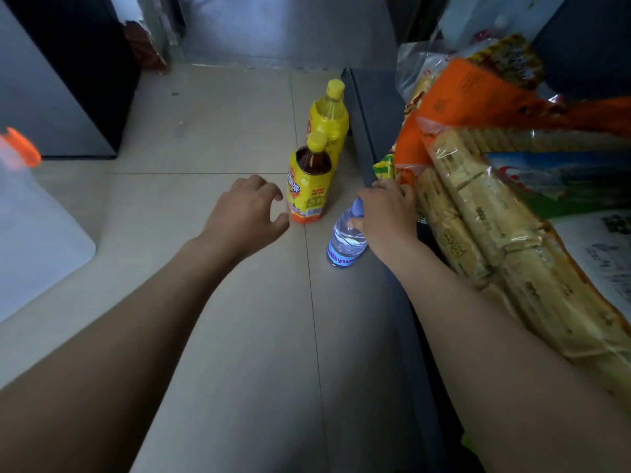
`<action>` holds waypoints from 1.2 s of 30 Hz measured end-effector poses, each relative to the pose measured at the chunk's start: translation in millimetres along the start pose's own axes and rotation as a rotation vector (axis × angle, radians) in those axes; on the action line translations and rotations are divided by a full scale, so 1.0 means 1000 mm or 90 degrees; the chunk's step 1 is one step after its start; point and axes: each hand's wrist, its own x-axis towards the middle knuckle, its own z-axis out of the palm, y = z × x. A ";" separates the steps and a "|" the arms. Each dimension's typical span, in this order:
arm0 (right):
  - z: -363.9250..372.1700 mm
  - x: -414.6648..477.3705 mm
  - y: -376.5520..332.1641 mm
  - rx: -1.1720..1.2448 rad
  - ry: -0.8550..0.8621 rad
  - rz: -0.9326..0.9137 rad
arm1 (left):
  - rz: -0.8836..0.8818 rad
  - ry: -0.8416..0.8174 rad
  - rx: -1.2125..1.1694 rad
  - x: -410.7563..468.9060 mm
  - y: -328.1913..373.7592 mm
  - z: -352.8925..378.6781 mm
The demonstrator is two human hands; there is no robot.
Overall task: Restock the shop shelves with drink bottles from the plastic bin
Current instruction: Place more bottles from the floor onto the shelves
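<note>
Three bottles stand on the tiled floor beside a dark shelf base. My right hand [384, 213] grips the neck and blue cap of a clear water bottle [345, 245] with a blue label. My left hand [247, 213] hovers with fingers loosely spread just left of a brown tea bottle [309, 184] with a yellow label and yellow cap, not touching it. Behind that stands a yellow drink bottle [329, 121] with a yellow cap.
Packs of biscuits [478, 206] and orange snack bags [471, 97] fill the shelf on the right. A translucent plastic container [30, 230] with an orange cap sits at the left edge. A dark cabinet [61, 80] stands at the back left.
</note>
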 end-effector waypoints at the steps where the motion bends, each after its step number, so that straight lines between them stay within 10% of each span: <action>1: 0.000 0.001 0.000 0.023 0.003 0.007 | 0.000 0.002 0.001 -0.001 0.000 0.000; 21: -0.049 0.000 -0.036 0.499 0.108 0.092 | -0.005 0.051 0.014 0.007 0.003 -0.056; 36: -0.339 -0.030 -0.086 0.513 0.153 0.121 | 0.011 0.049 0.077 -0.022 0.093 -0.353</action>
